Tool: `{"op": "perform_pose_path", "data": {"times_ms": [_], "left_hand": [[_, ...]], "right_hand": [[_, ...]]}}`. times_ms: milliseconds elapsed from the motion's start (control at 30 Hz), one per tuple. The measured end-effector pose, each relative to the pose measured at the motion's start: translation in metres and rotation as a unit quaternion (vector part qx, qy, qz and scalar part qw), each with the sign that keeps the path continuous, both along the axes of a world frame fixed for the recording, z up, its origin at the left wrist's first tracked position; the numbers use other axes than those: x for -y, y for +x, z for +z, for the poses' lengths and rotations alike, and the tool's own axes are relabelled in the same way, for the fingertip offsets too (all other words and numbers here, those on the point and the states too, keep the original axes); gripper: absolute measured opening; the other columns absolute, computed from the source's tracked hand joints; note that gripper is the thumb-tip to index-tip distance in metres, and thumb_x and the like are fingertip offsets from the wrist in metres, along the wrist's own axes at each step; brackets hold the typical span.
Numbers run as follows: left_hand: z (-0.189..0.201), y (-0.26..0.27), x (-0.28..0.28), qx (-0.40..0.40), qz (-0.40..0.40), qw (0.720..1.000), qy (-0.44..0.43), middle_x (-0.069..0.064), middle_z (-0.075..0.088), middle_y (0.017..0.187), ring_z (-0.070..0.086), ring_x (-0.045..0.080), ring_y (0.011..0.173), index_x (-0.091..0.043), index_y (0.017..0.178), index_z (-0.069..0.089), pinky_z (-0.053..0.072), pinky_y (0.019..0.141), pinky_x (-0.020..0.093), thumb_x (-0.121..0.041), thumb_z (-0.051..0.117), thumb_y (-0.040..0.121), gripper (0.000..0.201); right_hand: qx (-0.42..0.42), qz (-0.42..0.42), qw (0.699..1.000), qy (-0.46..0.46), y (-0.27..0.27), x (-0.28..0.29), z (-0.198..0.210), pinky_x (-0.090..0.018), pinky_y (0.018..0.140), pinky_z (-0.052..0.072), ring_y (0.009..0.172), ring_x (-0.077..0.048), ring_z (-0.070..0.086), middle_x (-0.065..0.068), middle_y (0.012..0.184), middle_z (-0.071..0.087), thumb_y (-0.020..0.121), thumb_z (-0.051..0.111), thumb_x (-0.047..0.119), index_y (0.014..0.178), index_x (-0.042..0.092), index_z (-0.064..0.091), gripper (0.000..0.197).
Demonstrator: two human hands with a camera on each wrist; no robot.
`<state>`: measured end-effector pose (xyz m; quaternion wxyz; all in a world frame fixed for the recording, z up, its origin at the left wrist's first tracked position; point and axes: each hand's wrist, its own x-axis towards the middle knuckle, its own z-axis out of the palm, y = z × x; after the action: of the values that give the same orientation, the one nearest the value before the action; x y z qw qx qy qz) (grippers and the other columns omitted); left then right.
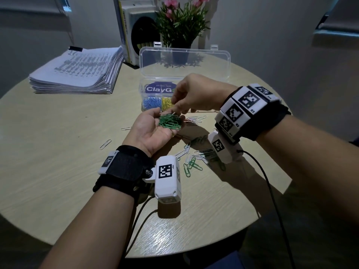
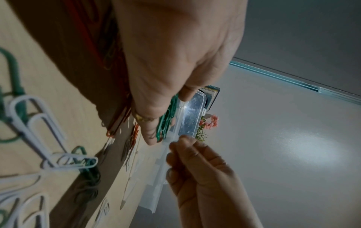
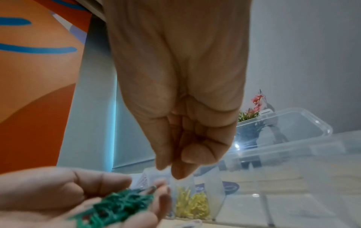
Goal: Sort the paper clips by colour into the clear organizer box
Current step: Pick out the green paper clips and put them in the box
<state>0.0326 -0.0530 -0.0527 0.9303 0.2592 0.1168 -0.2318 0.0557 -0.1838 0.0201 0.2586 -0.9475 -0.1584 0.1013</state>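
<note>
We wear a black fabric strap [image 1: 124,165] around our left wrist, with a white camera block [image 1: 167,178] bolted to it that carries a square black-and-white marker and trails a black cable [image 1: 138,214]. Our right wrist has a black band [image 1: 272,123] ringed with white marker tiles [image 1: 245,102], another white camera block [image 1: 223,148], and its own cable [image 1: 272,191]. A gold ring [image 2: 143,118] sits on one left finger.

Head view downward — wrist views close, both on organizer box [image 2: 187,118].
</note>
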Motion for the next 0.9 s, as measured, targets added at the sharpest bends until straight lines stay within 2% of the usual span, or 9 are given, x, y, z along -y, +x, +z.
{"op": "perform_pose_path", "data": {"times_ms": [100, 233, 300, 367, 433, 600, 700, 833, 900], "left_hand": [[0.001, 0.0, 0.0, -0.009, 0.009, 1.0, 0.026, 0.022, 0.058, 0.093, 0.056, 0.031, 0.088, 0.009, 0.098, 0.055, 0.046, 0.085, 0.046, -0.019, 0.026, 0.102, 0.04], [0.001, 0.001, -0.004, -0.008, 0.013, 1.0, 0.017, 0.021, 0.057, 0.089, 0.055, 0.03, 0.084, 0.007, 0.095, 0.055, 0.045, 0.085, 0.042, -0.018, 0.027, 0.101, 0.038], [0.002, 0.001, -0.004, -0.006, 0.012, 1.0, 0.012, 0.02, 0.056, 0.088, 0.055, 0.03, 0.083, 0.006, 0.094, 0.055, 0.045, 0.084, 0.042, -0.018, 0.027, 0.101, 0.037], [0.001, -0.001, -0.003, -0.005, 0.011, 1.0, 0.011, 0.02, 0.056, 0.088, 0.055, 0.03, 0.083, 0.005, 0.094, 0.054, 0.045, 0.084, 0.041, -0.018, 0.027, 0.101, 0.036], [0.001, -0.002, -0.003, -0.004, 0.009, 1.0, 0.018, 0.02, 0.056, 0.09, 0.055, 0.03, 0.084, 0.005, 0.094, 0.055, 0.045, 0.085, 0.041, -0.018, 0.027, 0.101, 0.037], [0.001, -0.002, -0.002, -0.001, 0.011, 1.0, 0.028, 0.022, 0.057, 0.094, 0.055, 0.031, 0.088, 0.007, 0.095, 0.056, 0.045, 0.086, 0.041, -0.019, 0.027, 0.101, 0.038], [0.0, -0.001, -0.003, -0.004, 0.012, 1.0, 0.023, 0.023, 0.057, 0.097, 0.056, 0.032, 0.09, 0.007, 0.097, 0.056, 0.046, 0.085, 0.043, -0.019, 0.028, 0.101, 0.038], [0.0, 0.0, -0.003, -0.007, 0.013, 1.0, 0.025, 0.023, 0.057, 0.095, 0.056, 0.032, 0.088, 0.008, 0.096, 0.056, 0.046, 0.084, 0.043, -0.019, 0.027, 0.101, 0.04], [0.0, 0.0, -0.003, -0.009, 0.012, 1.0, 0.025, 0.023, 0.057, 0.094, 0.056, 0.032, 0.088, 0.007, 0.096, 0.056, 0.046, 0.085, 0.042, -0.02, 0.027, 0.101, 0.04]], "right_hand": [[0.003, -0.042, 0.998, -0.043, 0.002, 0.009, -0.005, -0.018, 0.052, 0.05, 0.062, -0.013, 0.061, -0.003, 0.07, 0.066, 0.085, 0.068, 0.008, 0.092, 0.005, 0.071, 0.008], [-0.056, -0.022, 0.983, -0.174, -0.008, 0.022, -0.017, -0.016, 0.046, 0.04, 0.051, -0.006, 0.051, 0.006, 0.062, 0.061, 0.079, 0.07, 0.005, 0.085, 0.016, 0.072, 0.012], [-0.086, -0.011, 0.976, -0.201, -0.012, 0.026, -0.022, -0.021, 0.056, 0.045, 0.059, -0.008, 0.054, 0.007, 0.067, 0.064, 0.075, 0.074, 0.007, 0.077, 0.021, 0.07, 0.015], [-0.11, -0.003, 0.975, -0.193, -0.014, 0.028, -0.025, -0.03, 0.072, 0.051, 0.072, -0.011, 0.059, 0.005, 0.08, 0.07, 0.072, 0.078, 0.009, 0.072, 0.024, 0.067, 0.018], [-0.123, 0.013, 0.976, -0.178, -0.016, 0.028, -0.026, -0.032, 0.079, 0.052, 0.077, -0.012, 0.061, 0.001, 0.09, 0.072, 0.071, 0.079, 0.01, 0.075, 0.025, 0.066, 0.021], [-0.11, 0.034, 0.981, -0.155, -0.018, 0.022, -0.033, -0.031, 0.08, 0.053, 0.077, -0.01, 0.062, 0.002, 0.09, 0.073, 0.07, 0.083, 0.019, 0.089, 0.024, 0.073, 0.023], [-0.112, 0.051, 0.979, -0.16, -0.019, 0.018, -0.034, -0.03, 0.078, 0.052, 0.077, -0.011, 0.061, 0.005, 0.085, 0.07, 0.073, 0.08, 0.018, 0.08, 0.026, 0.069, 0.016], [-0.096, 0.07, 0.968, -0.219, -0.017, 0.014, -0.035, -0.025, 0.065, 0.046, 0.069, -0.01, 0.055, 0.011, 0.069, 0.06, 0.078, 0.073, 0.018, 0.067, 0.027, 0.059, 0.02], [-0.074, 0.07, 0.963, -0.249, -0.016, 0.014, -0.036, -0.026, 0.065, 0.045, 0.07, -0.013, 0.055, 0.011, 0.068, 0.058, 0.079, 0.071, 0.022, 0.065, 0.028, 0.057, 0.021]]}}
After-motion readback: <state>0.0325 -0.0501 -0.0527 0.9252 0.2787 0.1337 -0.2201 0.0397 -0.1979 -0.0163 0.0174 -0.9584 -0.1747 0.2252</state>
